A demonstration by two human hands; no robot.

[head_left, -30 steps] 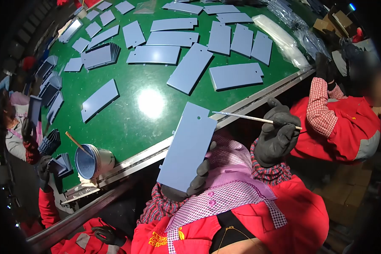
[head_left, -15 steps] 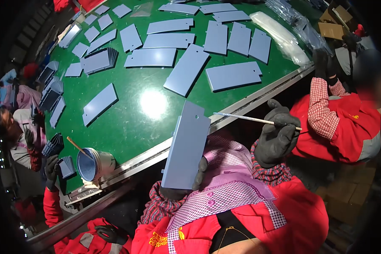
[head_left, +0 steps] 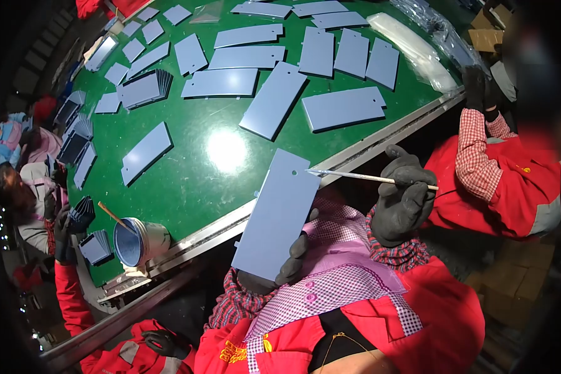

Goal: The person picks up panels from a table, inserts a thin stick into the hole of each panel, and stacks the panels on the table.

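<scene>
My left hand (head_left: 291,262), in a dark glove, grips the lower end of a blue-grey flat panel (head_left: 274,215) and tilts it up in front of me. The panel has a small hole near its top and little tabs along its edges. Most of the left palm is hidden behind it. In my right hand (head_left: 404,196), also gloved, a thin paintbrush (head_left: 361,177) is pinched between the fingers. Its tip meets the panel's upper right corner, beside the hole.
The green table (head_left: 193,168) carries several similar panels (head_left: 274,100). A paint bucket (head_left: 151,242) with a stick stands at the near edge. Plastic wrapping (head_left: 411,53) lies along the far right. Co-workers sit close by: one in a red vest (head_left: 511,187) at right, others at left.
My left hand has turned the panel slightly, its face now squarer to me. My right hand has moved a little left, bringing the brush tip to the panel's corner.
</scene>
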